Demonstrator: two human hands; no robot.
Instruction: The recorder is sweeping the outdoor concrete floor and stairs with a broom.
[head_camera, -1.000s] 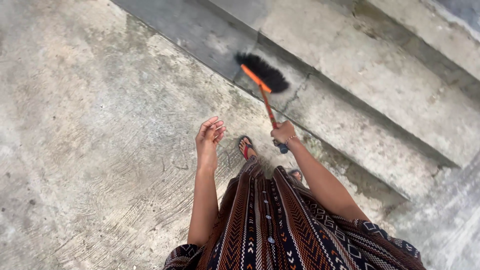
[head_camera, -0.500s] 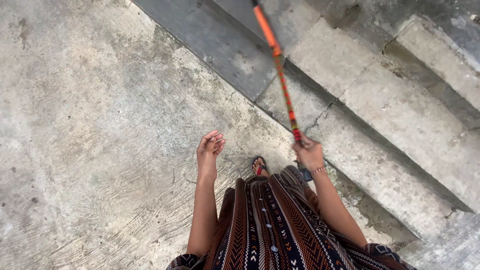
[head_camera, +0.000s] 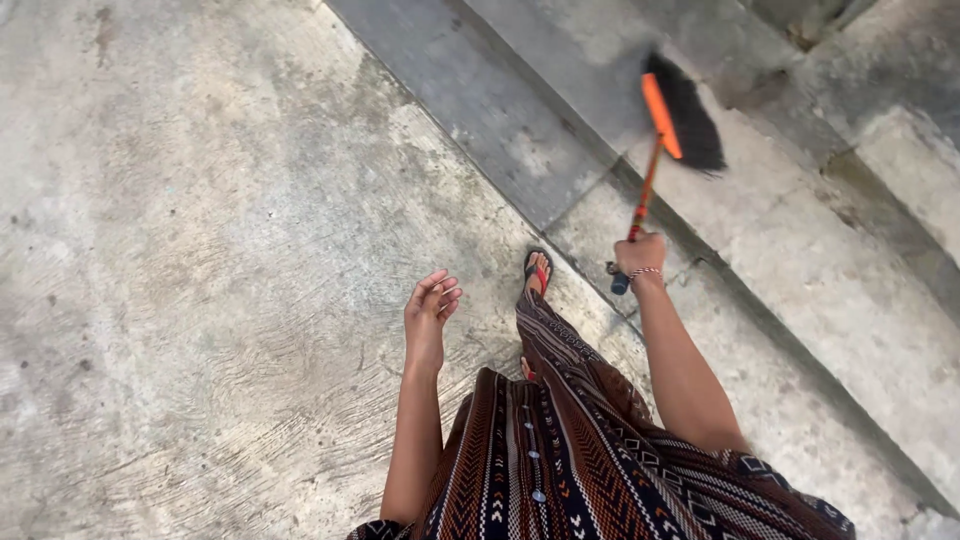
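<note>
- Two hands are in view, and only one is working.
- Far left lies the rough grey concrete floor (head_camera: 200, 250), scored with faint swirl marks.
- My left hand (head_camera: 428, 312) hangs free over it, fingers loosely apart and holding nothing.
- Just right of that, my foot in a red-strapped sandal (head_camera: 537, 272) steps forward, with my brown patterned skirt (head_camera: 560, 450) below it.
- My right hand (head_camera: 640, 255) has its fingers clamped on the end of the orange-handled broom with black bristles (head_camera: 680, 120).
- The bristles are over the pale concrete step (head_camera: 800, 250), so I judge a sweeping stroke is in hand; next it calls for drawing the head along the step edge.
</note>
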